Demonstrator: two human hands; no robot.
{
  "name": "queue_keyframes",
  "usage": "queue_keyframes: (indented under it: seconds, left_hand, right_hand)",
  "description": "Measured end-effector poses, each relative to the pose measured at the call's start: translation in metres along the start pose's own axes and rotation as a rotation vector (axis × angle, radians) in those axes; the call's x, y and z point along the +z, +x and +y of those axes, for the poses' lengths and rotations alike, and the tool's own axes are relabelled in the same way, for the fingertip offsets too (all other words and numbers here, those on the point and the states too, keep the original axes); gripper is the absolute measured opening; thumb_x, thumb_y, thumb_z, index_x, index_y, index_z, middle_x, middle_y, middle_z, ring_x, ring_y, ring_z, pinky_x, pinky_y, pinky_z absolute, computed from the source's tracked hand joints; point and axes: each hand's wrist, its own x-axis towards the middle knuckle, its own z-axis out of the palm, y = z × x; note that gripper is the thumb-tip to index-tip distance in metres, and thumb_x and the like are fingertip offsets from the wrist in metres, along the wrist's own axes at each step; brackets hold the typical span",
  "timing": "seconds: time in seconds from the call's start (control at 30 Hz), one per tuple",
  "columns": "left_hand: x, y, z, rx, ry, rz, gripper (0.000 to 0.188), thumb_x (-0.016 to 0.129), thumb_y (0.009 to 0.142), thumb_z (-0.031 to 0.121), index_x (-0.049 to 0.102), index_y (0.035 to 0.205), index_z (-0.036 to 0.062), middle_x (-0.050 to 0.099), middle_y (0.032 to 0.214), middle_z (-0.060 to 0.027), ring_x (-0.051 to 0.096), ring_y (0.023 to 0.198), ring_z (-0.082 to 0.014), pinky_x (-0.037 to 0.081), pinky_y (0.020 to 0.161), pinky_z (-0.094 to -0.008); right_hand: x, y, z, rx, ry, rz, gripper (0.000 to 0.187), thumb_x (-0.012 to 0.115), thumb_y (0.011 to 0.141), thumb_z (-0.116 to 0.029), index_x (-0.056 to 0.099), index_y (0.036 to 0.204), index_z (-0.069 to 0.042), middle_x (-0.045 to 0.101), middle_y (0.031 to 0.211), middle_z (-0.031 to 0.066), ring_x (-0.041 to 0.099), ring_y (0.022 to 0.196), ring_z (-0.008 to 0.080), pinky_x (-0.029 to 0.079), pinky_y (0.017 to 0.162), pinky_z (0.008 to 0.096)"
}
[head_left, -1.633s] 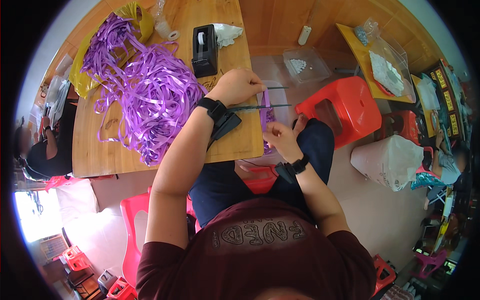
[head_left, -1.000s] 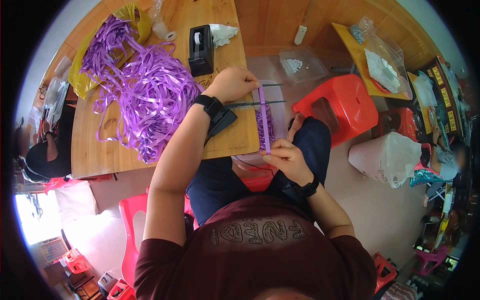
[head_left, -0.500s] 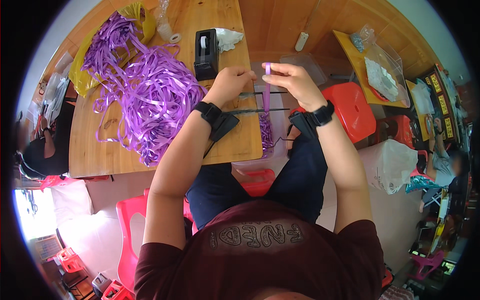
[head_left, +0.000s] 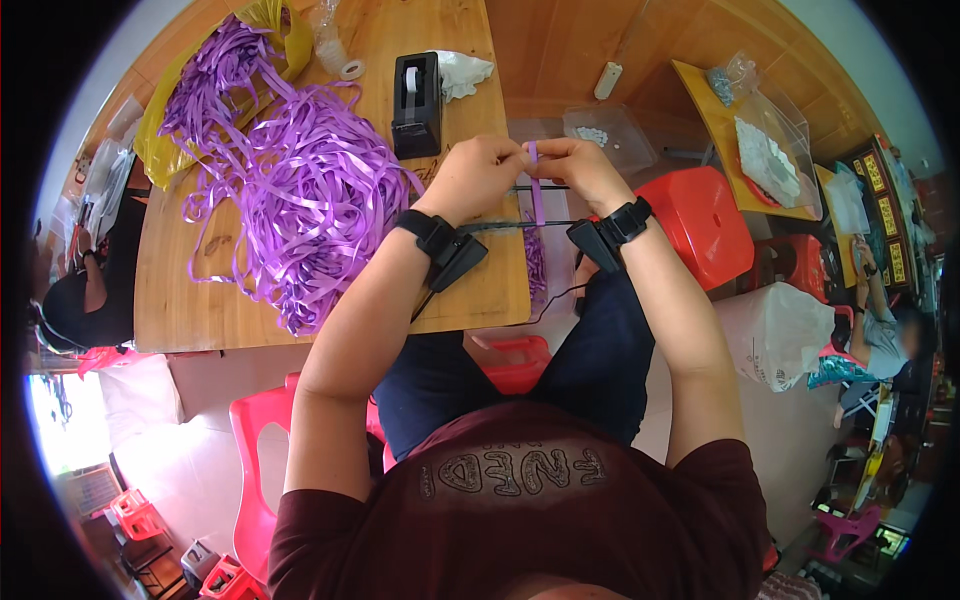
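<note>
A flat strip of purple ribbon (head_left: 537, 205) hangs just beyond the table's right edge, its top held between the fingertips of my right hand (head_left: 585, 172). My left hand (head_left: 476, 178) is closed, its thumb and forefinger meeting the right fingertips at the ribbon's upper end. Whatever sits in the left pinch is too small to make out. Below the hanging strip, a clear bin (head_left: 553, 262) holds many small purple ribbon pieces. A large tangled heap of purple ribbon (head_left: 315, 190) lies on the table to the left of my left hand.
Behind my left hand stands a black tape dispenser (head_left: 416, 105) on the wooden table (head_left: 200, 305). A yellow bag (head_left: 160, 150) spills ribbon at the far left. Right of my hands are a red stool (head_left: 700, 225) and a clear box (head_left: 625, 140) with white bits. Other people sit at both sides.
My left hand has moved right and slightly up, so its fingertips now meet those of my right hand at the ribbon. The right hand has shifted a little left, its fingers closing together.
</note>
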Motion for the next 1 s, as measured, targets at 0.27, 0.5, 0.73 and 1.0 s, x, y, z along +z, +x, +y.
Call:
queue_keyframes:
  seconds: [0.27,0.5,0.73,1.0]
  left_hand:
    - [0.011,0.002,-0.017,0.392,0.336,-0.095,0.02,0.065,0.089,0.021,0.074,0.094,0.0032,0.07,0.094,-0.012,0.063,0.094,-0.0325,0.051,0.086,-0.0391]
    - [0.016,0.006,-0.017,0.312,0.384,-0.114,0.021,0.063,0.09,0.021,0.075,0.094,0.0042,0.068,0.1,-0.0127,0.061,0.101,-0.0318,0.049,0.09,-0.0395]
    - [0.015,0.008,-0.02,0.342,0.409,-0.136,0.024,0.061,0.09,0.025,0.075,0.094,0.0051,0.067,0.103,-0.0121,0.061,0.103,-0.0321,0.049,0.092,-0.0404]
    - [0.015,-0.003,-0.006,0.324,0.387,-0.073,0.028,0.061,0.09,0.028,0.075,0.091,0.0038,0.068,0.103,-0.0141,0.063,0.102,-0.034,0.051,0.09,-0.042]
  right_hand:
    - [-0.022,0.0,0.027,0.221,0.062,-0.008,0.03,0.069,0.09,-0.02,0.07,0.116,-0.005,0.071,0.102,0.0016,0.063,0.083,0.0115,0.049,0.075,0.0281]
    - [-0.005,-0.039,0.078,0.125,0.391,-0.224,0.046,0.061,0.095,-0.01,0.052,0.14,-0.01,0.061,0.128,0.0048,0.06,0.103,0.0139,0.05,0.088,0.0302]
    - [0.028,-0.064,0.078,-0.019,0.339,-0.131,0.022,0.063,0.097,-0.014,0.067,0.115,-0.002,0.07,0.099,0.006,0.066,0.085,0.0133,0.052,0.078,0.0261]
    - [0.038,-0.082,0.074,0.038,0.367,-0.023,0.025,0.064,0.098,-0.022,0.07,0.104,0.001,0.07,0.084,0.005,0.064,0.07,0.0116,0.053,0.066,0.0253]
